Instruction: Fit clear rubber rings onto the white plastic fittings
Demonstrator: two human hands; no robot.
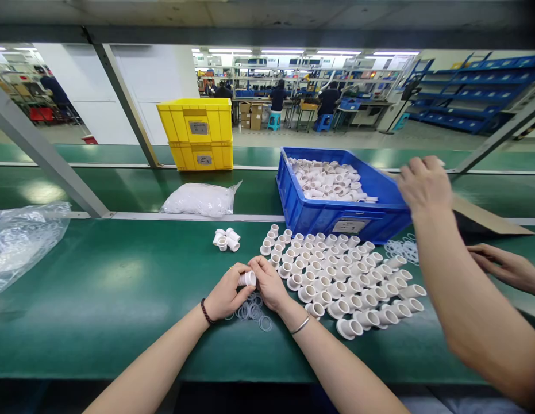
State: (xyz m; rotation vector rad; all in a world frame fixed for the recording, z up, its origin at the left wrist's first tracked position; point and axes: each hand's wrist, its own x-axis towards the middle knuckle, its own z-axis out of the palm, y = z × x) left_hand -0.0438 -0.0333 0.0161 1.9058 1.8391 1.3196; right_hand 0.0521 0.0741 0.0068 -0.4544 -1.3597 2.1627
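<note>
My left hand (227, 292) is closed round a white flanged tube (248, 279), held tilted above the green table (133, 322). My right hand (269, 283) has its fingertips pressed together at the tube's right end; whether they pinch a ring there is too small to tell. Beneath both hands lies a loose pile of thin clear rings (252, 309). Rows of white tubes (349, 328) stand to the right of my hands. A small group of white tubes (227, 238) lies behind my left hand.
A blue bin (327, 218) full of white tubes stands behind the rows, with another person's hand (426, 184) moving near its right edge. Yellow crates (200, 135), a bag of white parts (200, 199) and plastic wrapping (30, 238) sit farther left. More rings (403, 249) lie right.
</note>
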